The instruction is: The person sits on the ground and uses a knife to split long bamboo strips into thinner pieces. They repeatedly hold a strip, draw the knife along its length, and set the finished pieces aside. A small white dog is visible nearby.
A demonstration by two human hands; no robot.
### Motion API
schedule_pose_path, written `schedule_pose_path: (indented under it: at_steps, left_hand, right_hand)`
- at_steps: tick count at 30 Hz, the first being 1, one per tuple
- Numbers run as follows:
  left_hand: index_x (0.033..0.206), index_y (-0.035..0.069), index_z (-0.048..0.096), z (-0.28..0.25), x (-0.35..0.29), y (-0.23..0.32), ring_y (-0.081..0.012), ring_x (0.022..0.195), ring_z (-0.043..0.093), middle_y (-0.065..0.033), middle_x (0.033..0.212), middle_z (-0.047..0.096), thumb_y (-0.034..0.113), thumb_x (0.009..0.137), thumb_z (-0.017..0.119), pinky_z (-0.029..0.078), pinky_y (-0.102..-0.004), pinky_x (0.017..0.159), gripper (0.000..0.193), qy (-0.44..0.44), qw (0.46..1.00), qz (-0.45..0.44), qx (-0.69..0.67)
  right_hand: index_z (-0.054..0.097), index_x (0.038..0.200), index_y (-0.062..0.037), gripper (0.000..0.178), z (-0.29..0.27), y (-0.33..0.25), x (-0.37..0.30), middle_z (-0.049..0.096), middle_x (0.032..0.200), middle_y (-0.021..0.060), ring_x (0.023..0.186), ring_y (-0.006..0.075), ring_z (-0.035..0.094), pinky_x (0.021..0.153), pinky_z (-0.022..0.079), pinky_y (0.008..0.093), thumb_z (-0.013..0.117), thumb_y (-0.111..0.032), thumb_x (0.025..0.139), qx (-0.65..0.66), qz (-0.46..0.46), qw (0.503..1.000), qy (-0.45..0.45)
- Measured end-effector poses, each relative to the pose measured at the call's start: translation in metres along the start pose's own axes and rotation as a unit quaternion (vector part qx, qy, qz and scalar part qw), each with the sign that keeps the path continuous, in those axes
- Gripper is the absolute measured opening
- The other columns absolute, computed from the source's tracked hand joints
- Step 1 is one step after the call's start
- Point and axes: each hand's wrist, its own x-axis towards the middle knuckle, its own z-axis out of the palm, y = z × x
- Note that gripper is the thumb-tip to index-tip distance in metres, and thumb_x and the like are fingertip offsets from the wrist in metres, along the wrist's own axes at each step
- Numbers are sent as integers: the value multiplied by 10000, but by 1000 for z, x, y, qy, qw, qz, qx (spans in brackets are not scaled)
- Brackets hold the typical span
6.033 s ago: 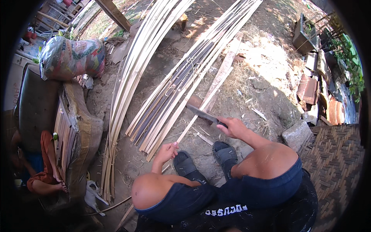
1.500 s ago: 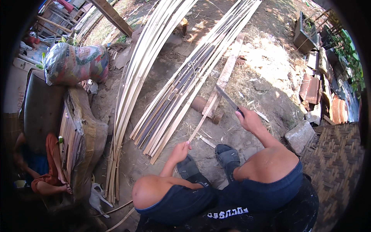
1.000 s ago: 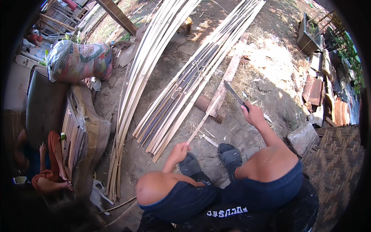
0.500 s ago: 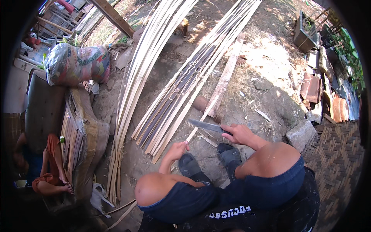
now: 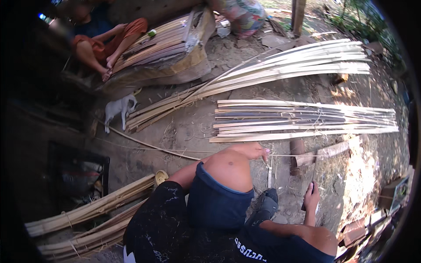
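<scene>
At the lower left lie tied bamboo bundles (image 5: 87,210). At the upper left another person (image 5: 101,39) sits on a stack of slats, with a small pale animal (image 5: 118,109) below. At centre, the left hand (image 5: 254,151) is pinched shut on the near end of a thin bamboo strip (image 5: 285,155), which runs right onto a wooden block (image 5: 298,151). Right of centre, sorted bamboo slats (image 5: 307,118) lie on the dirt. The right hand (image 5: 311,195) is closed around a knife (image 5: 312,175), its blade pointing up-frame. Half a second ago that blade lay across the strip beside the left hand. Now it sits apart at the lower right, so a stroke looks finished and the strip is free to be shifted.
</scene>
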Motion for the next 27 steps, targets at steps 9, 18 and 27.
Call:
schedule_pose_path:
  at_steps: [9, 18, 27]
  left_hand:
    - [906, 42, 755, -35, -41, 156, -342, 861, 692, -149, 847, 718, 406, 944, 589, 538, -470, 766, 402, 182, 927, 8, 327]
    - [908, 107, 735, -51, -75, 74, -368, 933, 666, -136, 907, 715, 455, 967, 505, 520, -493, 817, 421, 216, 893, 71, 389]
    - [1086, 102, 709, -132, -269, -125, -352, 1021, 669, -168, 1059, 711, 412, 928, 592, 518, -479, 904, 367, 57, 796, -313, 515]
  right_hand:
    - [548, 1310, -37, 472, 16, -23, -19, 548, 803, 67, 569, 138, 524, 473, 436, 264, 453, -412, 1041, 141, 119, 982, -46]
    - [523, 1361, -29, 520, 9, -21, -13, 548, 810, 77, 584, 139, 523, 494, 445, 265, 460, -429, 1034, 145, 122, 981, -47]
    - [581, 1300, -107, 438, 25, -4, -18, 517, 731, 16, 524, 101, 488, 451, 421, 241, 481, -439, 1031, 186, 142, 972, -30]
